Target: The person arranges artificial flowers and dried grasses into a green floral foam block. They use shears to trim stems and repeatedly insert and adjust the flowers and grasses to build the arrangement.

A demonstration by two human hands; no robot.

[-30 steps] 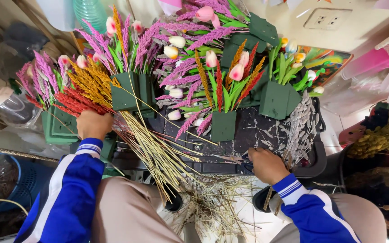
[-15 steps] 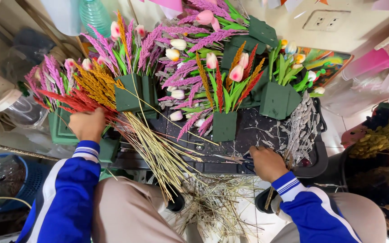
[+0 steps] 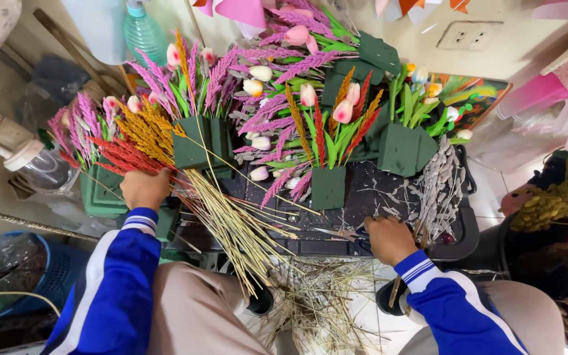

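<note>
— Your left hand [image 3: 144, 189] is clenched around a bunch of red and golden dried stems [image 3: 165, 164]; the straw ends fan out over the black tray [image 3: 389, 190].

— Grip lower, I'd say, so the heads stay level. And the right hand [image 3: 389, 240]?

— Curled at the scissors [image 3: 346, 233] on the tray; I can't tell if it grips them.

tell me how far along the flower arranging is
Looks done: several green foam blocks already hold flowers. In hand: the left hand grips a bunch of yellow and red stems; the right hand rests on the black tray by scissors. Left: that bunch and the grey sprigs.
</note>
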